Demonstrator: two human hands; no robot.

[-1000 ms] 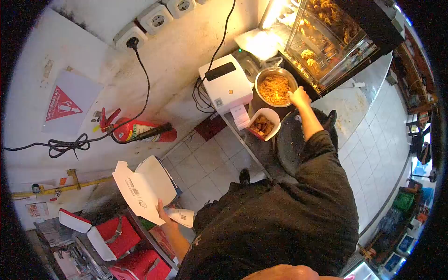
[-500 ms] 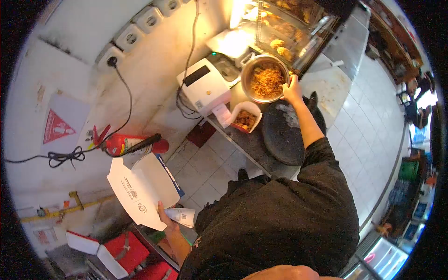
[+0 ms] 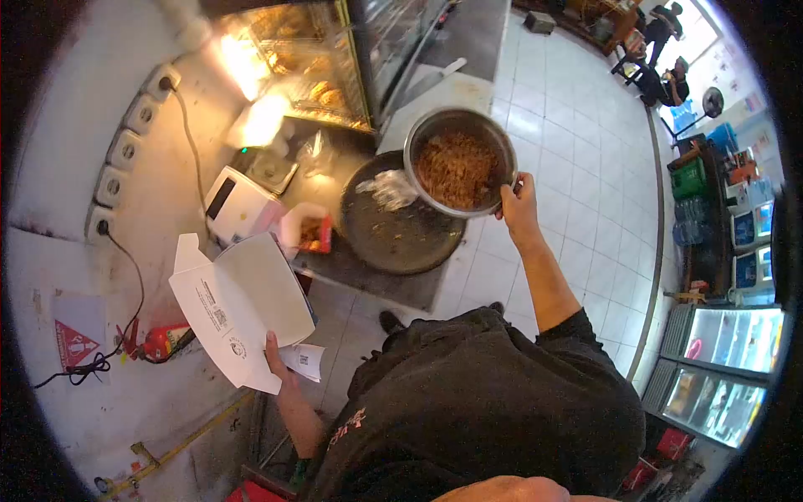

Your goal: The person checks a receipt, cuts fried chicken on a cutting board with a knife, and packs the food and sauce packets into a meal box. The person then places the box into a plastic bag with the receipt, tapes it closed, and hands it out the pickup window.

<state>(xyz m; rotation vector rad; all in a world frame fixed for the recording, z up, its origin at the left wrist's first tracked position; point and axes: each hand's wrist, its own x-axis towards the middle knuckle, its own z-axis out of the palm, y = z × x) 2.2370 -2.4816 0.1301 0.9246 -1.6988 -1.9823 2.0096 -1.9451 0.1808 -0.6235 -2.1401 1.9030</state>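
Note:
My right hand [image 3: 519, 207] grips the right rim of a metal pot [image 3: 500, 157]. Brown crumbly fried bits [image 3: 454, 170] fill much of the pot, which hangs above the right part of a round dark pan [image 3: 403, 247]. In my left hand [image 3: 278, 361] is a white cardboard box [image 3: 261, 280], flaps spread open; a paper slip [image 3: 301, 360] sticks out beside the fingers. A crumpled clear plastic bag [image 3: 389, 190] lies in the pan. Left of the pan stands a small red-and-white food carton [image 3: 309, 230] with brown pieces inside.
A white receipt printer [image 3: 242, 211] sits behind the carton, near a lit food display [image 3: 297, 63]. Sockets and cables line the left wall, above a red fire extinguisher [image 3: 163, 341]. Tiled floor [image 3: 577, 201] runs to the right, towards fridges [image 3: 719, 368] and people at the back.
My right hand has carried the pot from beside the printer to over the pan's right side. The view has turned to the right. My left hand still holds the box.

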